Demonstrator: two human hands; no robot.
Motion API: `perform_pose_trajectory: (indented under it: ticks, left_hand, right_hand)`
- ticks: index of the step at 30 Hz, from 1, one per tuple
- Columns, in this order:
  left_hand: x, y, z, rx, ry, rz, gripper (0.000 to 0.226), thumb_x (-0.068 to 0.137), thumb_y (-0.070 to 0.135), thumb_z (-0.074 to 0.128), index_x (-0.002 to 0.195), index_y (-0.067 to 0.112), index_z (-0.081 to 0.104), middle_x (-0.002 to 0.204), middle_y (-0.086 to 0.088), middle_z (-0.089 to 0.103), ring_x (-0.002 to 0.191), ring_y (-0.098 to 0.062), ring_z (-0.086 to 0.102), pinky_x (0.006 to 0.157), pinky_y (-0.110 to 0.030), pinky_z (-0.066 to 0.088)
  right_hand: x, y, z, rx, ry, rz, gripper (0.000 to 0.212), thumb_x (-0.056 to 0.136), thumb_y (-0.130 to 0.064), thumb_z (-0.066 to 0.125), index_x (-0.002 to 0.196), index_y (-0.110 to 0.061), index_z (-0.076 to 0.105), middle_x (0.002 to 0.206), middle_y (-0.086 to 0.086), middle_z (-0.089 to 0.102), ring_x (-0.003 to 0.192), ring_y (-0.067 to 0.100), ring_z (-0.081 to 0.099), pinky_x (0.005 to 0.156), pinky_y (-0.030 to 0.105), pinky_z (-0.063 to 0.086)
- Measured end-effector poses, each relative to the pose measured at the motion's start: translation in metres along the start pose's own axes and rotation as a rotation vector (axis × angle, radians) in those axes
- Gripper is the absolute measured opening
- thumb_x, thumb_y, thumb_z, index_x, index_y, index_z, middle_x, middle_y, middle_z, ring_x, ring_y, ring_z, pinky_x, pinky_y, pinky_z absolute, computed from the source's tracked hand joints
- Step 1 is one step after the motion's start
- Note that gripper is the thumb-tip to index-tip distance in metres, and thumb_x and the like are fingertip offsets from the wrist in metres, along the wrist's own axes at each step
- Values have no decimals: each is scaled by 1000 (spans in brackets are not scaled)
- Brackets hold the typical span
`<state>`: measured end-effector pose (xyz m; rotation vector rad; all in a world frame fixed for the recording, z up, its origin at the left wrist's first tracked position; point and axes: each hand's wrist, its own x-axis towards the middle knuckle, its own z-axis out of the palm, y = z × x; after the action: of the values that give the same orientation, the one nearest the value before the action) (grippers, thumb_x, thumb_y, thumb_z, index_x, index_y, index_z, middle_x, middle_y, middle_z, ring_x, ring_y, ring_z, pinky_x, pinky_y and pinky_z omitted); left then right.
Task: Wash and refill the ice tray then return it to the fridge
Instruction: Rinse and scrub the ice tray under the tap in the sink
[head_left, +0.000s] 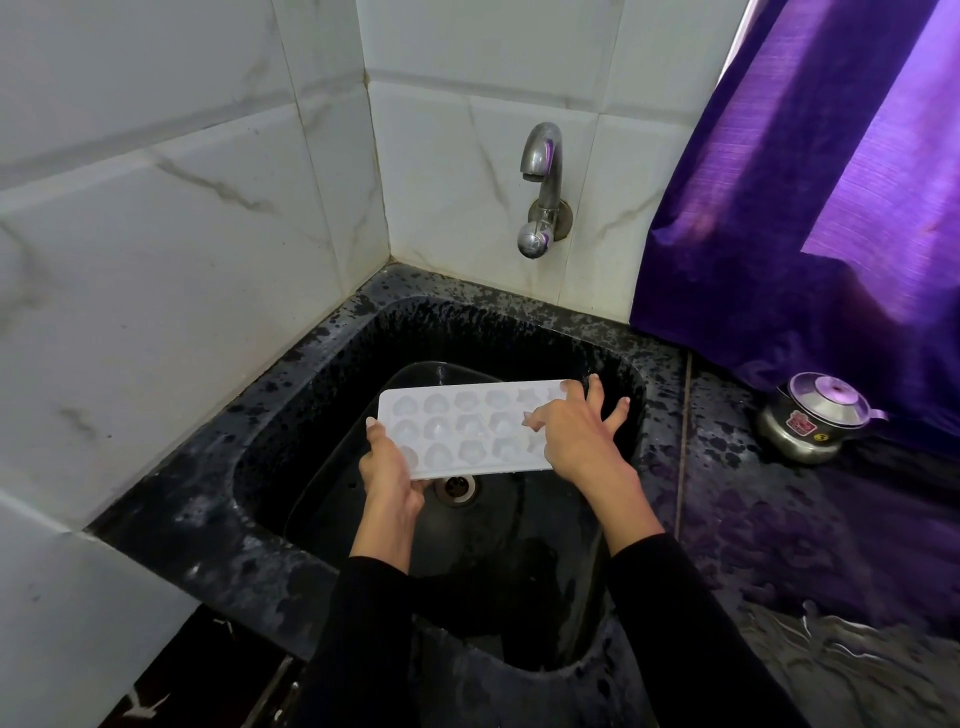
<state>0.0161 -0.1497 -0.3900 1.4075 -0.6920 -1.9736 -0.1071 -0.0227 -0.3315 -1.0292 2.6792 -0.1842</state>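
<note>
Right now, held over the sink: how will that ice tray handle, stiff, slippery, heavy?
The white ice tray probably stays stiff: it spans level with only the left hand gripping one end. Likely light, its moulded cells looking empty. Possibly slippery, since the sink surround looks wet; the right hand lies spread over its other end.

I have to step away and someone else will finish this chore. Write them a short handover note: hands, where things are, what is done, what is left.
Left hand: grips the near-left corner of the ice tray, holding it over the sink.
Right hand: fingers spread, resting on the tray's right end, not curled round it.
Tray: cavities up, roughly level, above the drain. Whether the cavities hold water cannot be told.
Tap: on the wall behind the sink, no water running.
Done: tray brought to the sink.
Left: probably finish washing, refill under the tap, return it to the fridge, which is out of view.
</note>
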Motion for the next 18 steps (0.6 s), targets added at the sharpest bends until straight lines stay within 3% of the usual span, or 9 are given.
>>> perform_pose_trajectory:
  ticks: [6,10,15,18]
  left_hand:
    - [-3,0,2,29,-16,-1,43,97,51,37,105,12,53,91,-8,66,79,-28,65,74,-47,56]
    - [-6,-1,3,28,-14,-3,42,98,51,37,105,12,52,89,-8,65,76,-27,65,71,-46,56]
    - [-7,-1,4,20,-12,-9,40,98,50,37,103,12,51,88,-8,64,74,-27,64,72,-47,56]
    - [-6,0,3,20,-8,-3,42,97,51,37,104,12,53,90,-9,65,77,-28,65,74,-48,57]
  right_hand:
    - [0,-2,1,39,97,-33,52,80,16,49,117,-20,53,150,13,18,146,37,-11,112,66,-8]
    - [1,-7,0,46,73,-98,59,76,20,47,112,-25,58,152,12,16,146,36,-13,112,64,-11]
    - [2,-16,3,-46,-19,-107,73,78,18,48,128,-34,59,161,11,-2,145,38,-20,111,66,-12]
    - [2,-17,7,-68,-27,-128,77,78,19,50,129,-38,57,161,12,-1,145,39,-20,109,66,-13]
